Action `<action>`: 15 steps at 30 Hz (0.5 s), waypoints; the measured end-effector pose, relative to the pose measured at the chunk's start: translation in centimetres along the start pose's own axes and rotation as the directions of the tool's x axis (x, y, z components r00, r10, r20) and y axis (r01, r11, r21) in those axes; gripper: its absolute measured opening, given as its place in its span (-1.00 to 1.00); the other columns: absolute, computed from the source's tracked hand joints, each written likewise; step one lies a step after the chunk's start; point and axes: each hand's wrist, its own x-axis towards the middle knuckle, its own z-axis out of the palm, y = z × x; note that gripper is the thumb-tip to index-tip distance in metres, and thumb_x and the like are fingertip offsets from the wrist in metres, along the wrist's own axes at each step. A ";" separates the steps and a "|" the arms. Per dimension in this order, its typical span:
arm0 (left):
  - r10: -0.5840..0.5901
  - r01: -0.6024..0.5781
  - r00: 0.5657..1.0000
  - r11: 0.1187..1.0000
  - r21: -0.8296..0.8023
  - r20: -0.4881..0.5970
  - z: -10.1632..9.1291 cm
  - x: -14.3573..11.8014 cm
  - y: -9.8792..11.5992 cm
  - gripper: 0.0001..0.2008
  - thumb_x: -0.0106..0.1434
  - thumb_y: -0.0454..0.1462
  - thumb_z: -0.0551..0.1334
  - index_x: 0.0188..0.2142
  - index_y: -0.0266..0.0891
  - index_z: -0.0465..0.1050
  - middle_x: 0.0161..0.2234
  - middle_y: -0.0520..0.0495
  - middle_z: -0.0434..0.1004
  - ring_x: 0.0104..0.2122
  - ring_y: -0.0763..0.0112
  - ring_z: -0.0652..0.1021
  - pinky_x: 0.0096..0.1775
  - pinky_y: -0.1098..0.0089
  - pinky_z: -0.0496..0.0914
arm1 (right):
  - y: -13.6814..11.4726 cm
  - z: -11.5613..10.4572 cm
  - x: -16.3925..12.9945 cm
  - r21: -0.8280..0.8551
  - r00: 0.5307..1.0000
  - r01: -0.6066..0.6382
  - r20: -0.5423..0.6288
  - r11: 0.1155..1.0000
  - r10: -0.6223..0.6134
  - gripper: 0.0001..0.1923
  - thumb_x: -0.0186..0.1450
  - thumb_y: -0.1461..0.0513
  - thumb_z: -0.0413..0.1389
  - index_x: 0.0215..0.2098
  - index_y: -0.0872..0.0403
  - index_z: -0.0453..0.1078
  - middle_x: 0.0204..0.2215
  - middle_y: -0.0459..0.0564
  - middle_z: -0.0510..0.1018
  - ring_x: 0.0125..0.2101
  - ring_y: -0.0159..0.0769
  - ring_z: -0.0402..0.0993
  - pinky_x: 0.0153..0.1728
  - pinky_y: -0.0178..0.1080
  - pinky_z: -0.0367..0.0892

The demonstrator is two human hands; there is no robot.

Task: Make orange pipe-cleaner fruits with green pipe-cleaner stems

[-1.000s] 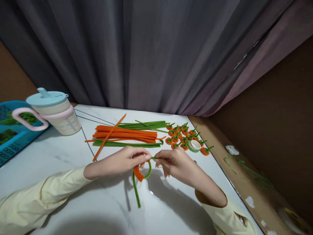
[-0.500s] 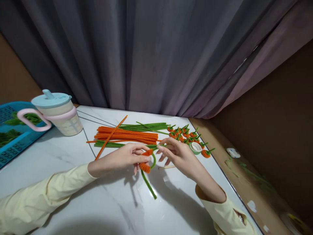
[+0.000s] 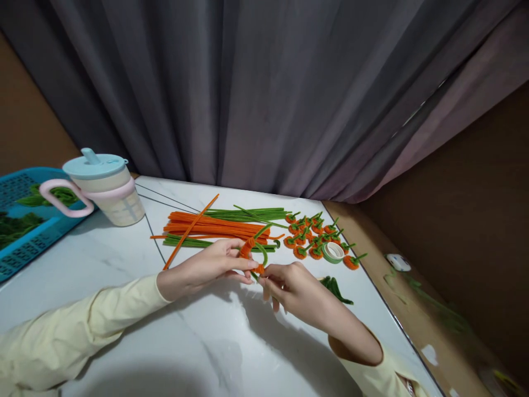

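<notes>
Between the fingers of my left hand (image 3: pixel 221 262) is a coiled orange pipe cleaner (image 3: pixel 247 247), bent into a curve. A green pipe cleaner (image 3: pixel 265 255) runs through the coil and bows out on its right side, with one end sticking up to the right. My right hand (image 3: pixel 291 284) is closed at the lower part of the coil, its fingertips pinching by the green pipe cleaner's lower end, which they mostly hide. Behind my hands lie a bundle of orange pipe cleaners (image 3: pixel 198 225) and green pipe cleaners (image 3: pixel 252 213).
Several small orange pumpkin shapes with green stems (image 3: pixel 300 252) stand at the right, beside a roll of tape (image 3: pixel 333 252). Dark green pieces (image 3: pixel 336 289) lie near my right wrist. A lidded cup (image 3: pixel 111 193) and a blue basket (image 3: pixel 25 256) are at the left.
My right hand has moved from the green pipe cleaner's upper end down to its lower end. The upper end now sticks up free. The view has shifted slightly.
</notes>
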 end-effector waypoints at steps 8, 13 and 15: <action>0.105 -0.097 0.989 0.992 0.081 -0.100 -0.5 0.3 0.3 -0.66 0.05 -0.24 0.36 -0.51 -0.24 0.14 -0.57 0.17 0.26 -0.49 0.48 0.50 -0.37 0.44 0.44 | 0.1 -0.3 -0.1 -0.029 0.999 0.029 -0.035 0.999 -0.030 -0.75 0.28 0.36 -0.05 -0.51 0.15 0.36 -0.67 -0.10 0.49 -0.73 -0.49 0.32 -0.60 -0.40 0.13; 0.116 -0.103 0.985 0.989 0.105 -0.128 -0.4 0.3 0.4 -0.59 0.02 -0.23 0.37 -0.51 -0.20 0.07 -0.61 0.20 0.22 -0.50 0.48 0.51 -0.38 0.44 0.43 | -0.3 -0.6 -0.3 -0.070 0.995 0.092 -0.034 0.993 -0.095 -0.74 0.26 0.39 -0.02 -0.56 0.15 0.36 -0.69 -0.13 0.47 -0.75 -0.53 0.25 -0.61 -0.40 0.07; 0.111 -0.097 0.985 0.990 0.107 -0.134 -0.3 0.2 0.5 -0.60 0.02 -0.22 0.37 -0.50 -0.20 0.08 -0.60 0.19 0.26 -0.49 0.47 0.51 -0.37 0.42 0.44 | -0.4 -0.7 -0.4 -0.087 0.994 0.101 -0.030 0.991 -0.104 -0.72 0.27 0.39 -0.02 -0.58 0.15 0.35 -0.70 -0.13 0.46 -0.75 -0.53 0.25 -0.61 -0.40 0.07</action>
